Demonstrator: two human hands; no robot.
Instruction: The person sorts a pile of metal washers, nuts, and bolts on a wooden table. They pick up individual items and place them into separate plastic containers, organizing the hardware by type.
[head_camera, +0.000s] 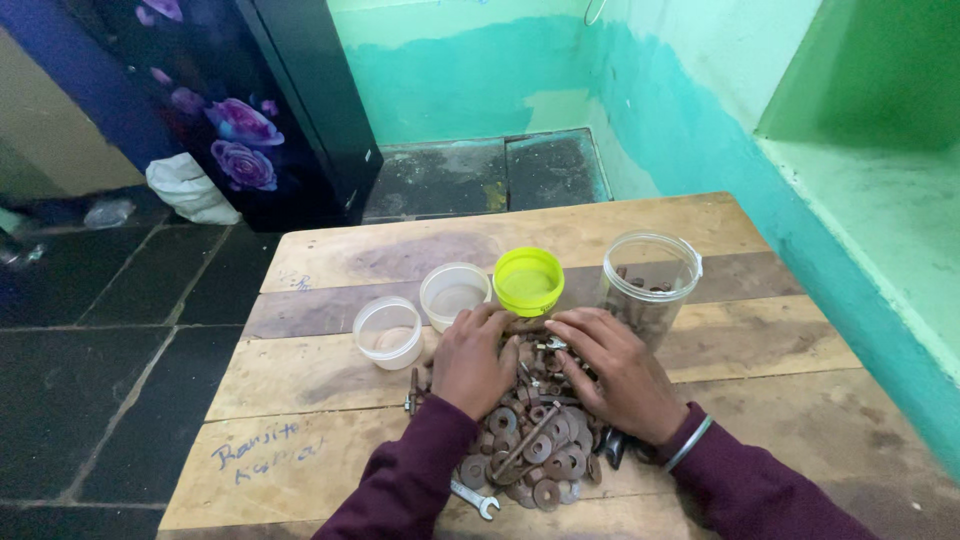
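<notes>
Stood over wooden plank table (780, 360), teal wall to the right. Heap of rusty washers and bolts (540, 445) at near-centre, just in front of the containers. Both hands down on the heap's far end: left hand (472, 360) knuckles up, fingers curled into the parts, couldn't tell if anything was pinched; right hand (615, 370) laid flat, fingers spread and pointing left across the metal, nothing gripped. Tall clear jar (650, 275) just behind right hand, open, some rusty pieces inside. Two clear tubs (455, 292) (388, 330) looking empty and a yellow-green lid (528, 280) in a row just beyond the fingertips. Small spanner (475, 498) at heap's near edge, untouched. Read as mid-rummage, raking through loose hardware. Next move would need one piece singled out and pinched clear of the tangle.
</notes>
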